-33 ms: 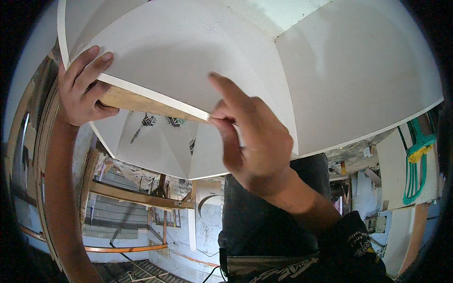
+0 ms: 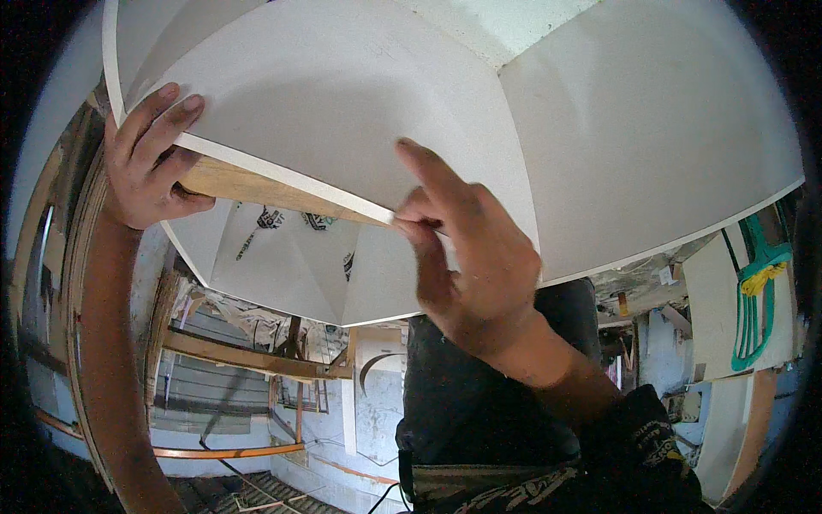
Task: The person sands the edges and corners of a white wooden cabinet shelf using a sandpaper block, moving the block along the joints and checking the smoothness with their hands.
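Observation:
A white cabinet-like assembly of boards spreads across the top of the view. My left hand [image 2: 152, 176] is wrapped round a corner of its white panel [image 2: 291, 103], two fingers on top and the thumb below. My right hand [image 2: 488, 265] pinches the panel's narrow front edge [image 2: 282, 175] between thumb and curled fingers. Its index finger points up over the panel's face. Whether anything thin lies in that pinch cannot be made out. Just under the edge runs a bare wood strip [image 2: 257, 187]. Below it, a white inner board [image 2: 287, 270] carries dark printed marks.
At right, a tall white side panel [image 2: 651, 128] joins the assembly. Beyond it hangs a green plastic thing [image 2: 753, 300] with a yellow bundle. My dark-clothed leg [image 2: 488, 403] is beneath. Wooden beams [image 2: 248, 355] and an orange bar [image 2: 227, 451] are at lower left.
My right hand has slid a little to the right and slightly down along the panel's edge, still pinching. The left hand keeps its place at the corner.

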The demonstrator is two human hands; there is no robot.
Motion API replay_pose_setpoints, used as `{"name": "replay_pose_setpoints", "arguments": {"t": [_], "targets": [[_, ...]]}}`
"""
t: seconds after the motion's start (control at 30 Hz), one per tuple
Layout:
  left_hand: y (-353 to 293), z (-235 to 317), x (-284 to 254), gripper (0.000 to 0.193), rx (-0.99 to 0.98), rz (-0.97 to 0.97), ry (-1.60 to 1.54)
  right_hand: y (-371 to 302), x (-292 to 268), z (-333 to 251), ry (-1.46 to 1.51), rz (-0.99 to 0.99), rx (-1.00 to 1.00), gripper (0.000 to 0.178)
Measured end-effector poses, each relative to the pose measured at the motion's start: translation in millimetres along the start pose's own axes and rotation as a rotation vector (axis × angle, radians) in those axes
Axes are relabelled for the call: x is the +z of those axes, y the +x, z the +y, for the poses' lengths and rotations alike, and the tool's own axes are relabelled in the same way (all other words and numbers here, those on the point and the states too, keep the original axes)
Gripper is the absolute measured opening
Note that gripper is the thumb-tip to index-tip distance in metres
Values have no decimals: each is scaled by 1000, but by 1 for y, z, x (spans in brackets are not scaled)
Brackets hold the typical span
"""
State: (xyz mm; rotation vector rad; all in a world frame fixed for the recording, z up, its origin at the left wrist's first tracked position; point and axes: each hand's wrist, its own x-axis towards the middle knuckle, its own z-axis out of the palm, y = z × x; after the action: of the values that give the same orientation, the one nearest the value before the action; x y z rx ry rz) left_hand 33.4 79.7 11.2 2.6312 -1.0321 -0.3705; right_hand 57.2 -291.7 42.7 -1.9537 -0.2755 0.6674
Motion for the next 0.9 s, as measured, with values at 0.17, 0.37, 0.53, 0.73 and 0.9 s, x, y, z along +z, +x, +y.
{"name": "replay_pose_setpoints", "arguments": {"t": [0.17, 0.37, 0.53, 0.73, 0.9], "targets": [[-3, 0, 2, 49, -22, 8, -33, -14, -17, 1, -73, -32, 43, 70], [0, 0, 1, 48, -30, 9, -44, 1, 2, -7, -14, 24, 43, 71], [-6, 0, -2, 51, -38, -9, -30, -14, -33, -1, -28, -152, 118, 71], [-4, -3, -2, 54, -16, -23, -19, 11, 12, 2, 60, 72, -189, 64], [-8, 0, -2, 53, -17, -8, -27, 1, -3, 4, 52, 1, -142, 59]]}}
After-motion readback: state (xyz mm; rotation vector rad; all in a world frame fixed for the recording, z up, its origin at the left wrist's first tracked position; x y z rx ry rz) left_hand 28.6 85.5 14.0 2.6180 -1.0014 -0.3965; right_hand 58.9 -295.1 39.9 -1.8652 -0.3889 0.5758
